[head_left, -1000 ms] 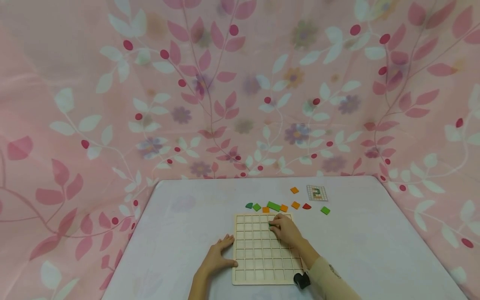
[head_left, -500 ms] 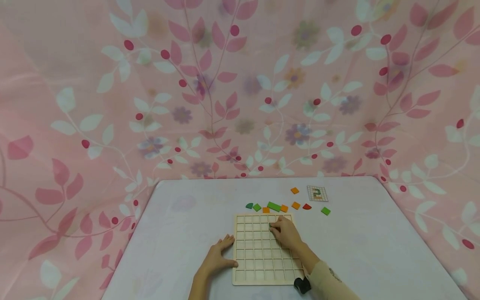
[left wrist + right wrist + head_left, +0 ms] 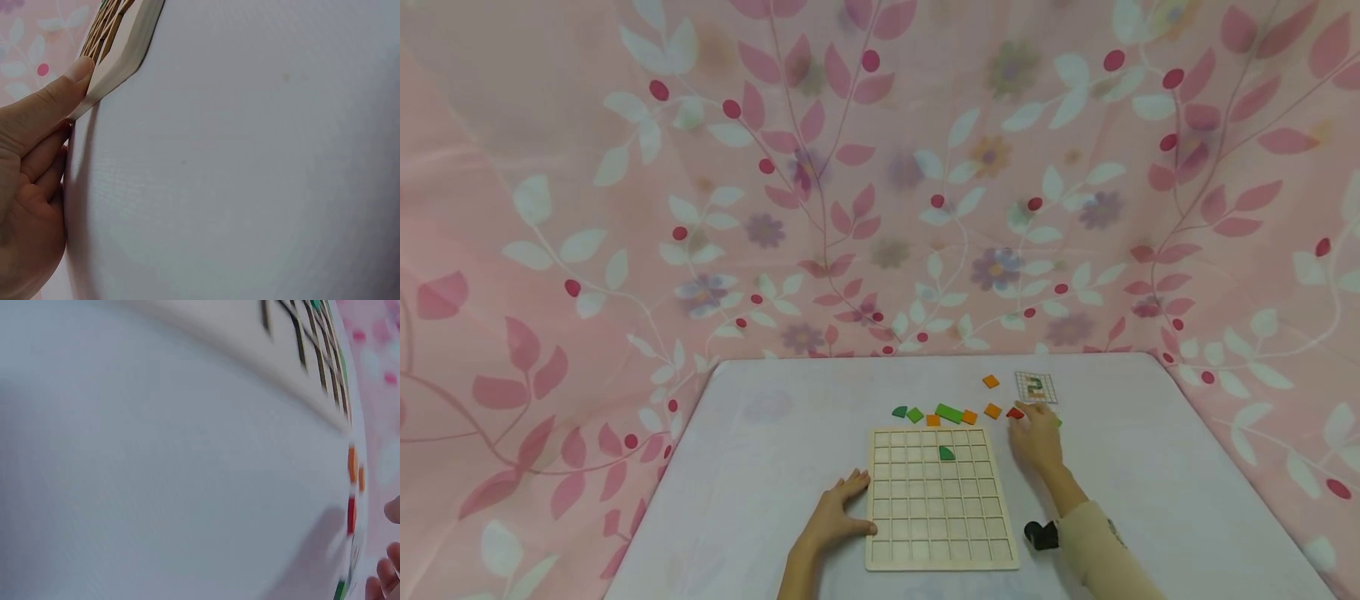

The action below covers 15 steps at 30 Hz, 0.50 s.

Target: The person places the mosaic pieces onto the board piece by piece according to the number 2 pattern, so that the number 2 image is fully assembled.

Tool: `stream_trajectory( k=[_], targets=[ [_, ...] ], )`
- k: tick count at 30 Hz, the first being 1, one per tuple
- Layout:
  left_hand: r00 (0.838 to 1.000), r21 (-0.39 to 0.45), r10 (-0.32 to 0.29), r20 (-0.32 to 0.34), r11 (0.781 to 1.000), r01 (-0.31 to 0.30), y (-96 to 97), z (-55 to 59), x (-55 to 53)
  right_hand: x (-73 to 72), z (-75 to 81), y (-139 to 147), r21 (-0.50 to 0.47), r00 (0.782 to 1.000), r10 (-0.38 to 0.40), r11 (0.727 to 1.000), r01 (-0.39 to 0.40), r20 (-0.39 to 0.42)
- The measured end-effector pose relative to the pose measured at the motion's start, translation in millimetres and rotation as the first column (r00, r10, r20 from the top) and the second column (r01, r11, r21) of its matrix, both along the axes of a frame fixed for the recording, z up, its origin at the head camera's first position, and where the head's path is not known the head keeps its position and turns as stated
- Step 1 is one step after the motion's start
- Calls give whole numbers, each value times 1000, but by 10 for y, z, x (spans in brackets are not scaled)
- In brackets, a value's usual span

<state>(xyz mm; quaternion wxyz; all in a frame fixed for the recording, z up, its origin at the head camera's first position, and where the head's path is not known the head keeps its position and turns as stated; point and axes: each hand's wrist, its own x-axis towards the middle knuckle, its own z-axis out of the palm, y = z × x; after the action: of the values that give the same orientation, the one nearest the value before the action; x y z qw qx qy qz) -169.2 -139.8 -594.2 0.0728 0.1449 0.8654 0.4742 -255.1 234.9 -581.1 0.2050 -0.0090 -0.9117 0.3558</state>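
A pale wooden grid board lies on the white table. My left hand rests at the board's left edge, fingers straight and spread; in the left wrist view its thumb lies on the rim. In one upper cell right of the middle sits a dark green quarter-round piece. My right hand is right of the board's far corner, beside a red quarter-round piece, with the thumb apart from the fingers in the right wrist view. It partly hides a light green square.
Behind the board lie several orange squares, a green rectangle, a green square and another dark green quarter-round. A gridded pattern card lies at the back right. A black device is at the right wrist.
My right hand has let go of the dark green quarter-round, which stays in the board's cell, and has moved right to beside the red piece. My left hand has stayed put.
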Motion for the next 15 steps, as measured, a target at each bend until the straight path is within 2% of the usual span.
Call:
stream_trajectory(
  k=[2,4,6,8,11,15],
  targets=[
    [1000,2,0,-4,1000,0,-1,-4,-3,-55,-32,215,20,996,-78,997,77,34],
    [1000,2,-1,-8,1000,1,-5,-7,-8,-64,-52,392,57,989,-123,991,119,77],
    [1000,7,-4,-8,1000,4,-6,-4,-9,-43,-75,523,112,983,-134,986,120,126],
    [1000,9,-6,-8,1000,6,-7,-7,-10,-7,-95,606,162,982,-124,982,101,143],
    [1000,10,-9,-5,1000,9,-5,-9,-9,32,-134,659,200,991,-96,977,76,93],
    [1000,10,-6,-5,1000,6,2,-8,-5,55,-171,669,164,998,-55,985,57,-20]
  ],
)
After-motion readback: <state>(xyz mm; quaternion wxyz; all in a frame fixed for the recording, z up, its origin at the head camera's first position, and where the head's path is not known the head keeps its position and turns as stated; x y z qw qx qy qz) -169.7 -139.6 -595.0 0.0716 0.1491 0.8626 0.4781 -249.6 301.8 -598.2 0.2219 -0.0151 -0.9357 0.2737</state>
